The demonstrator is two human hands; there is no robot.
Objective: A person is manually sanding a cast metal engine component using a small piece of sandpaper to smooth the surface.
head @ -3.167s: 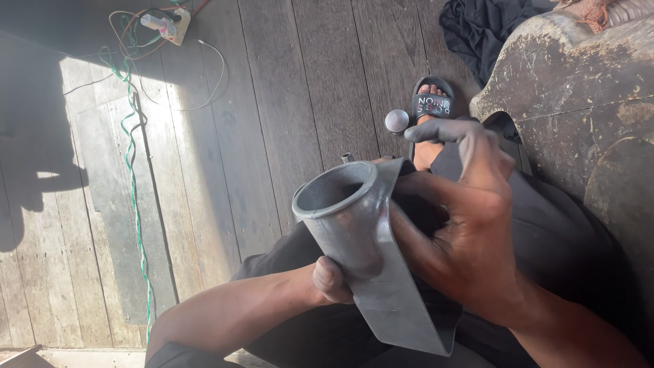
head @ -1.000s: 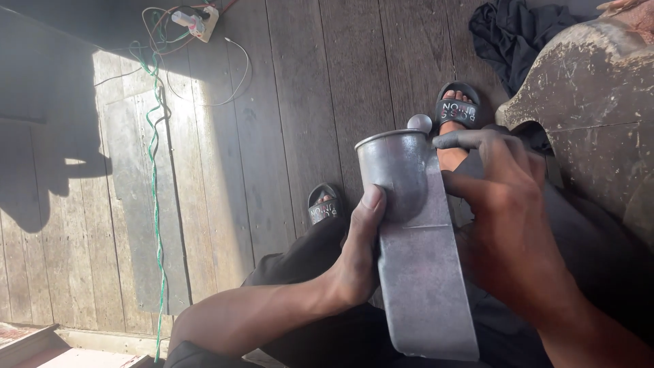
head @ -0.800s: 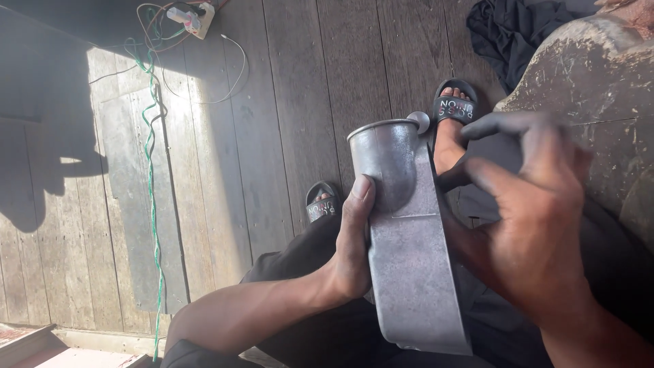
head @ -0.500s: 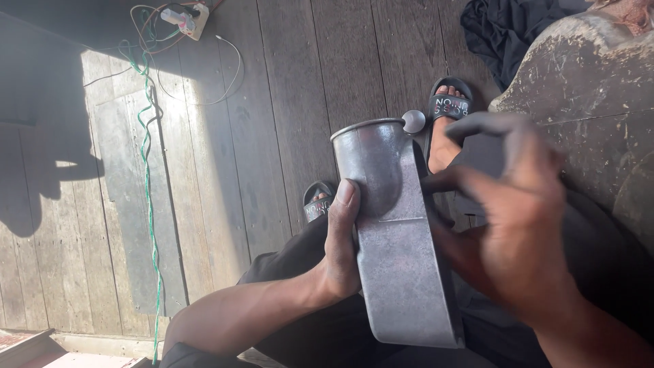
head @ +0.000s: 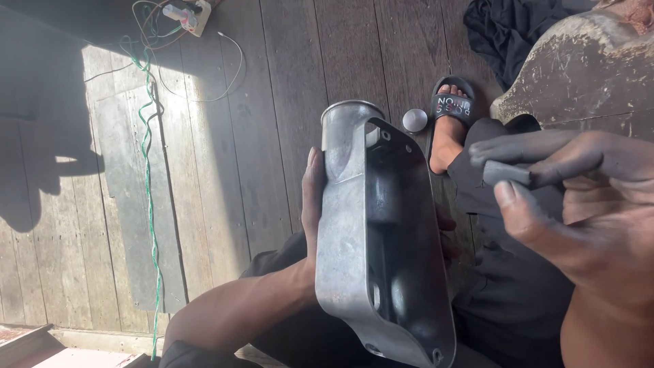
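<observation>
My left hand (head: 315, 204) grips a long grey cast-metal housing (head: 354, 245) from behind, thumb on its left wall. The housing stands on end over my lap, its round collar at the top and its hollow open side turned toward me. My right hand (head: 579, 218) is raised to the right of it, apart from the metal, fingers darkened with grey dust. It pinches a small dark grey pad (head: 507, 174) between thumb and fingers.
Wooden plank floor (head: 286, 82) lies below. A green cable (head: 146, 170) runs down the left to a power strip (head: 184, 13) at the top. My sandalled foot (head: 449, 112) and a small round grey knob (head: 414, 120) are beyond the housing. A worn rounded block (head: 586, 75) and dark cloth (head: 507, 31) sit at the right.
The housing has been turned so its hollow open side faces me instead of its smooth outer wall. My right hand has come off it and lifted to the right with the pad.
</observation>
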